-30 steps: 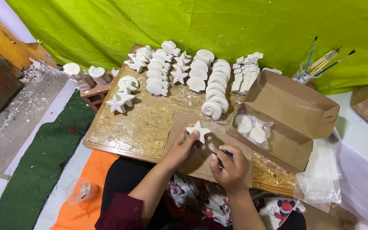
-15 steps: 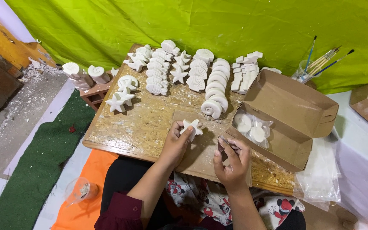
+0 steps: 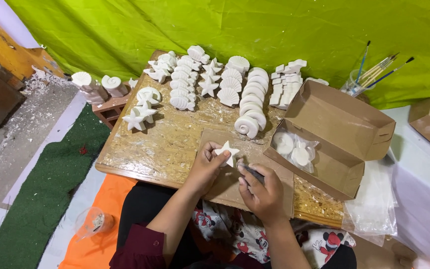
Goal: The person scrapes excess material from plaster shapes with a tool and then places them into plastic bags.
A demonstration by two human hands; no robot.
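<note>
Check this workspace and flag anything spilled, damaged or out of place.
White crumbly debris lies scattered over the floor left of the wooden board. A clear plastic cup lies tipped on the orange mat. The white star in the left hand looks intact.

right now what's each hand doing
left hand: shut on the white star piece
right hand: shut on a small dark tool

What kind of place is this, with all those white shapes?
Probably a small craft workspace at home. Rows of white plaster shells and stars cover a wooden board, paintbrushes stand in a cup, and the left hand holds a star.
</note>
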